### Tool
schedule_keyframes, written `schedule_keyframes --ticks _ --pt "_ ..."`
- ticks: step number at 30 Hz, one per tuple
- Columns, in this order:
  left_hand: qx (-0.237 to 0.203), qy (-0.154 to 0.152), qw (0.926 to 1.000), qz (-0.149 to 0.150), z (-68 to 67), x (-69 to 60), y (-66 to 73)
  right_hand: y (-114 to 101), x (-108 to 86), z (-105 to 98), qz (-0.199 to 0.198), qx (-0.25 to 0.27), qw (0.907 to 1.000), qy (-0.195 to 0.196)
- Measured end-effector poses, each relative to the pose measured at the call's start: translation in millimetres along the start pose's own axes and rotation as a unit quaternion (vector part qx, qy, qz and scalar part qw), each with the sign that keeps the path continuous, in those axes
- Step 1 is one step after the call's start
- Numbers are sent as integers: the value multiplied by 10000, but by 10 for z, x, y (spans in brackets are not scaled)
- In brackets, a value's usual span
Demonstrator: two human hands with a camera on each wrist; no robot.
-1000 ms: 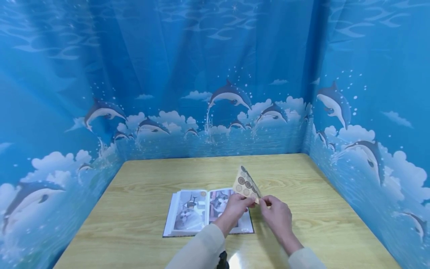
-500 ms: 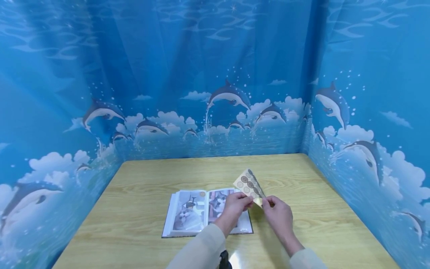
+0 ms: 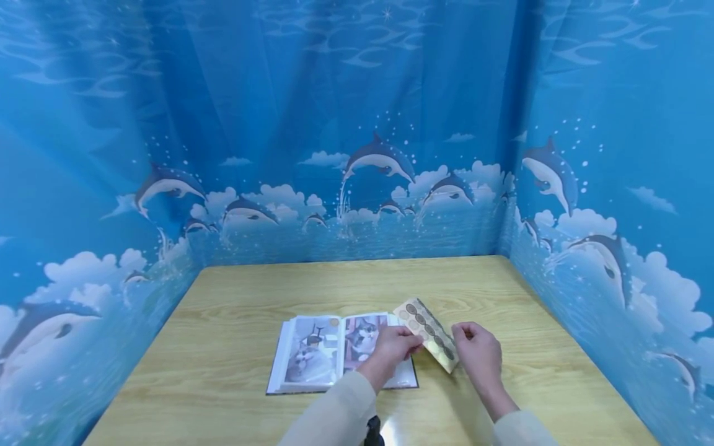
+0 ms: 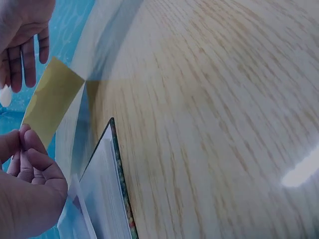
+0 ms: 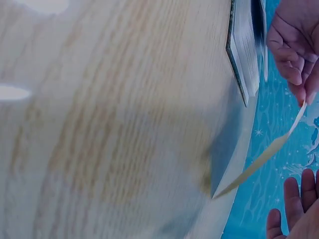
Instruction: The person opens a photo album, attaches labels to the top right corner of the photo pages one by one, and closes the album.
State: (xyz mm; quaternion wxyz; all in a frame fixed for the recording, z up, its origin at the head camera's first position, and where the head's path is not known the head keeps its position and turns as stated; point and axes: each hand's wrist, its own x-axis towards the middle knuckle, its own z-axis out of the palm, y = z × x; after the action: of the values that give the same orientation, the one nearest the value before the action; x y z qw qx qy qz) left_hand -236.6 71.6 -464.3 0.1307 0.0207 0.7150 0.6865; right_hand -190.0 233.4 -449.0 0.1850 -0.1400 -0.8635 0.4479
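Head view: the left hand (image 3: 393, 345) pinches a sheet (image 3: 428, 334) by one long edge between thumb and fingers, above the right part of an album (image 3: 281, 362). The sheet slants down toward the right, its upper left corner close to the album's right page and its lower end past the album's right edge; rows of round marks, some brown and some pale, cover the face turned up. The right hand (image 3: 481, 356) is just beside the sheet's right edge and apart from it, thumb and index finger bent toward each other. In the left wrist view its other fingers hang loosely, and a small pale oval (image 4: 6, 96) shows at the fingertips; whether they pinch it, I cannot tell. The right wrist view shows the sheet nearly edge-on and bowed, its top end in the left hand's pinch. The album lies spread on the wood-grain table (image 3: 251, 297), a cat photo (image 3: 312, 365) on its left page, another (image 3: 355, 347) on its right, and a round tan spot (image 3: 334, 322) near the top of the left one. Pale sleeves (image 3: 329, 415) cover both forearms. Behind the table hangs a blue curtain (image 3: 334, 93) printed with dolphins (image 3: 381, 155) and clouds.
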Motion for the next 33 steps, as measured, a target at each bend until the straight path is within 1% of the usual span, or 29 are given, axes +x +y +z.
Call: schedule_keyframes --ticks 2,3,5,7,9,10,12,14,15,17,18,19,21,25,31,33 --pt "190 -88 9998 72 29 -10 -3 0 9 1 39 19 10000 -44" --pt "385 -87 9991 134 43 -16 1 -3 12 4 61 16 10000 -46" --pt "911 -23 9954 299 57 -32 10 -12 11 13 93 22 9999 -51" --pt "1393 49 9893 441 58 -45 21 -20 6 23 110 4 9999 -60" --pt "1914 124 9794 637 45 -47 28 -23 4 39 105 5 9999 -62" --pt "2050 120 9761 706 37 -48 29 -22 5 48 117 19 9999 -70" --pt "2189 79 9722 825 19 -38 22 -19 5 64 137 40 9998 -100" --pt "2376 87 9656 1054 0 -25 14 -13 7 81 110 11 9999 -74" --pt "2400 79 9642 1125 -7 -20 9 -9 8 85 109 7 9999 -77" --pt "2516 83 9590 1299 -27 -10 4 0 11 96 95 -1 9999 -73" --pt "2623 91 9549 1386 -38 -5 1 4 13 102 72 -24 10000 -46" --pt "2763 133 9492 1498 -57 -5 -1 5 16 112 69 -10 10000 -69" --pt "3012 188 9400 1593 -97 -7 -8 12 24 132 107 47 9998 -156" --pt "3583 375 9147 1831 -199 -32 -19 17 50 168 80 23 9996 -270" --pt "4095 541 8873 2051 -405 -66 -37 4 103 217 -151 -172 9990 -379" --pt "4221 545 8813 2054 -486 -71 -48 0 118 238 -175 -203 9987 -428"
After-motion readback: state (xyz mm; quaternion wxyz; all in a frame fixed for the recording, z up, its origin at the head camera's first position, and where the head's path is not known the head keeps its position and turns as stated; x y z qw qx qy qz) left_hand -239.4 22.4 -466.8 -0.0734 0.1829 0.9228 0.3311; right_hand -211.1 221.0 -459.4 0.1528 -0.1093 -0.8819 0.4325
